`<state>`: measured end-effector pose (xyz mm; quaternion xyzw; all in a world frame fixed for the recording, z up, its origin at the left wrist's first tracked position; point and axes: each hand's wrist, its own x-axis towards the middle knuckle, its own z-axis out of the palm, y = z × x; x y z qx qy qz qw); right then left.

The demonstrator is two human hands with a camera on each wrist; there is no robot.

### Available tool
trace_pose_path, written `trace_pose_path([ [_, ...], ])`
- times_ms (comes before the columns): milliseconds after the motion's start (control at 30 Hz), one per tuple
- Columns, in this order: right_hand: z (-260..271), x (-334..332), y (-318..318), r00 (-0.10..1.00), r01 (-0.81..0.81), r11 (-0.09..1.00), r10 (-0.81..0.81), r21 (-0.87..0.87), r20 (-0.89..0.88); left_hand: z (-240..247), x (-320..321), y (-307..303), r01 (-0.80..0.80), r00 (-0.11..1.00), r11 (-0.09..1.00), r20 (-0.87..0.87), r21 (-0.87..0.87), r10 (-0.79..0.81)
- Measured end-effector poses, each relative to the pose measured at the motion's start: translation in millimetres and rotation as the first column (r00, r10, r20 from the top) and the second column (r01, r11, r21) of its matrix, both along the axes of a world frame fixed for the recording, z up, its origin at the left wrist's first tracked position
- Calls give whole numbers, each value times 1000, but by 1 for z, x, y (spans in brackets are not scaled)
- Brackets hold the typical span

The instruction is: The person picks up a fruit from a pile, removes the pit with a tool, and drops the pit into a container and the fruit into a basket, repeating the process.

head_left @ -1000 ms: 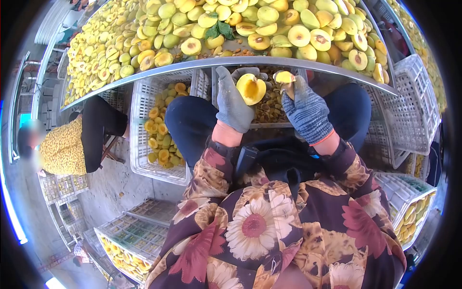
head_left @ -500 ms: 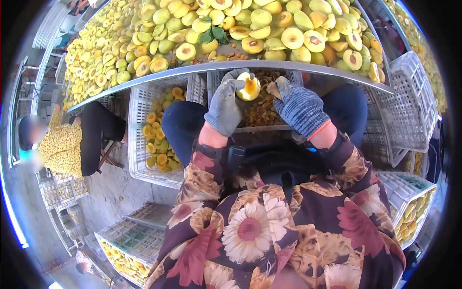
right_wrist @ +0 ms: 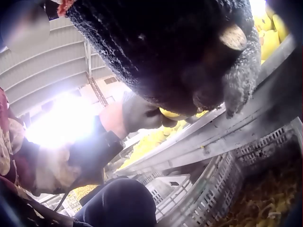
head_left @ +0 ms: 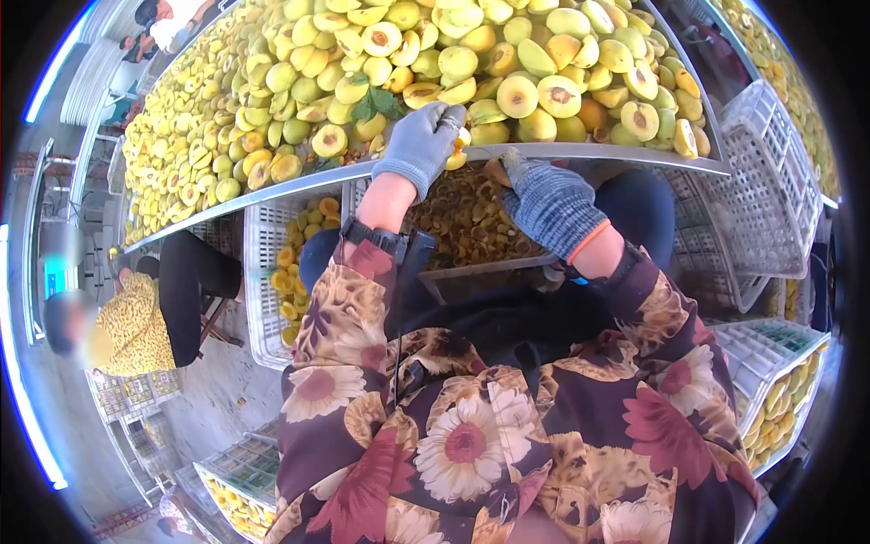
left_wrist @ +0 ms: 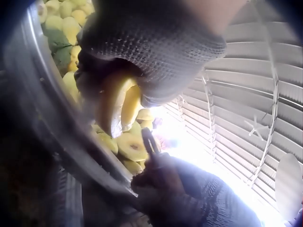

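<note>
My grey-gloved left hand is at the metal table's near edge and grips a yellow peach half. In the left wrist view the hollowed cut face of that peach half shows below the curled fingers. My right hand, in a blue-grey knit glove, is just to the right, in front of the rim. It holds a small pitting tool with a metal loop tip and a wooden handle. In the right wrist view the handle's butt end sticks out of the glove.
The metal table bears a heap of halved peaches and green leaves. Beneath its edge stands a crate of brown scraps. To its left is a white crate with peach halves; stacked crates stand right.
My left hand has moved up with the peach half, from above the scrap crate to the table edge, and turned over. The right hand has shifted slightly left and down, still holding the pitting tool.
</note>
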<state>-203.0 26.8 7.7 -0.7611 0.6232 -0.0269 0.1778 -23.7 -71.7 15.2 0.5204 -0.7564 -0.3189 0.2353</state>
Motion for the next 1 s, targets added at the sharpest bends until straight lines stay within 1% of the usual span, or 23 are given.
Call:
trace_pose_path([
  [33,-2,-1,-4,1000,-3,1000,3,-15,7,0,-4,-5,34,998,999,60,-22,-32],
  [133,0,3,-8,998,54,997,-53,-64,18,-4,-15,-10,113,992,991,54,74,-117],
  [167,0,4,-10,997,69,996,-67,-60,40,-6,-18,-10,133,988,991,83,2,-133],
  [233,-1,5,-12,992,101,994,-97,-50,82,-4,-20,-13,133,983,991,125,26,-136],
  [333,-9,4,-11,991,102,989,-92,-107,101,-5,-23,-18,139,974,988,171,65,-149],
  [433,-12,0,-11,995,86,989,-79,-119,67,-5,-25,-23,173,955,981,227,93,-190],
  [533,-5,3,-10,985,154,985,-147,-74,86,-1,-28,-24,197,941,974,256,112,-219],
  [667,1,4,-11,994,103,994,-101,-39,42,8,-33,-23,226,923,961,281,157,-263],
  [767,-4,5,-9,994,100,994,-98,-46,57,6,-32,-20,208,933,971,272,119,-233],
  [833,-4,6,-8,992,114,991,-109,-72,68,6,-29,-18,177,955,973,214,147,-206],
  [867,-8,6,-6,989,107,991,-97,-87,111,5,-27,-17,161,964,974,185,160,-190],
  [933,-31,3,0,979,88,989,-64,-117,196,-10,-18,-24,120,986,979,93,167,-136],
  [967,-46,2,4,981,63,997,-52,-52,187,-20,-14,-26,101,993,981,44,169,-109],
  [1000,-64,1,11,983,38,999,-39,12,177,-32,-11,-24,91,993,985,-84,150,-79],
])
